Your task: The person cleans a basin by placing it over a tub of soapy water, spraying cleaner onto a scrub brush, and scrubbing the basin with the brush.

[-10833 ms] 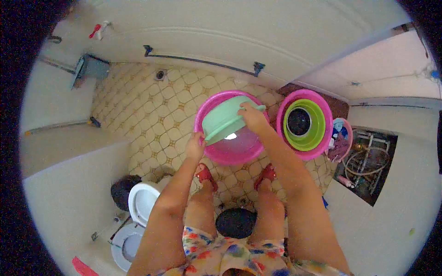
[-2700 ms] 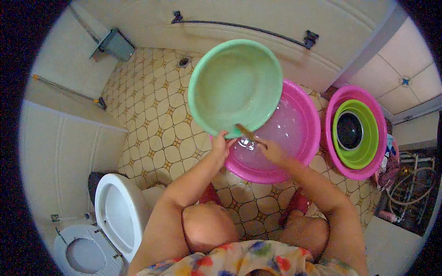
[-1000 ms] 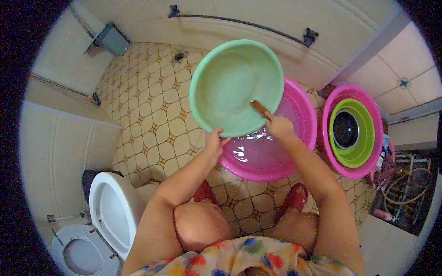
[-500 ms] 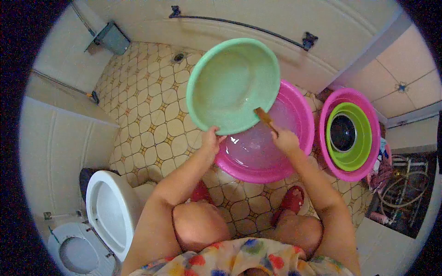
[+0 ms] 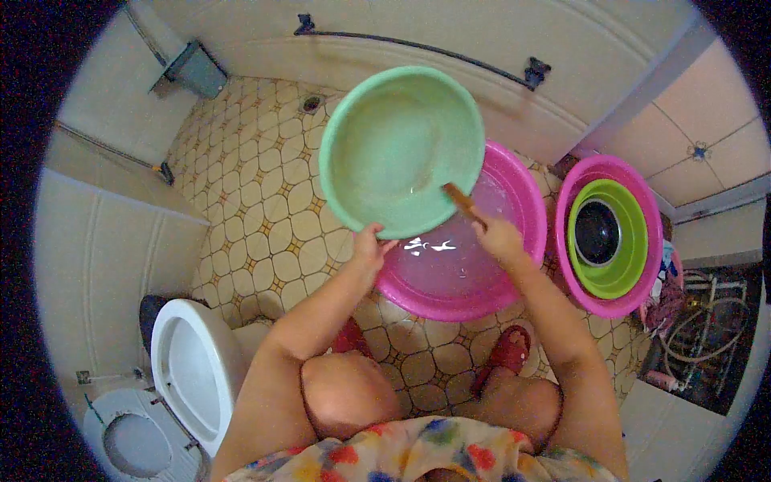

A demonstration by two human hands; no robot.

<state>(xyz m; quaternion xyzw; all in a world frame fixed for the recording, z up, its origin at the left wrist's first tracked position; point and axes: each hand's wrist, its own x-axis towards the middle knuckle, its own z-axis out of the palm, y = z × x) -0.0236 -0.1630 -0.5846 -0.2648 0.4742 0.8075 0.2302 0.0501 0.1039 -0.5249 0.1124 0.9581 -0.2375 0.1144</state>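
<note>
While the wide round pink plastic tub point(image 5: 466, 308) sits right of centre, the pale-green round plastic basin point(image 5: 389, 149) tilts above its left side, upper centre, probably light, stiff and slippery, best held by its lip. The left hand point(image 5: 369, 247) pinches that lip; the right hand point(image 5: 499, 239) wraps closed around a brown, flat, wooden-looking tool point(image 5: 460, 198).

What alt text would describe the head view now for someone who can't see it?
A person's left hand holds a mint basin by its rim, partly over a pink tub of cloudy water, while the right hand holds a brown tool at the basin's edge. Nested basins stand to the right, a toilet to the left.
</note>
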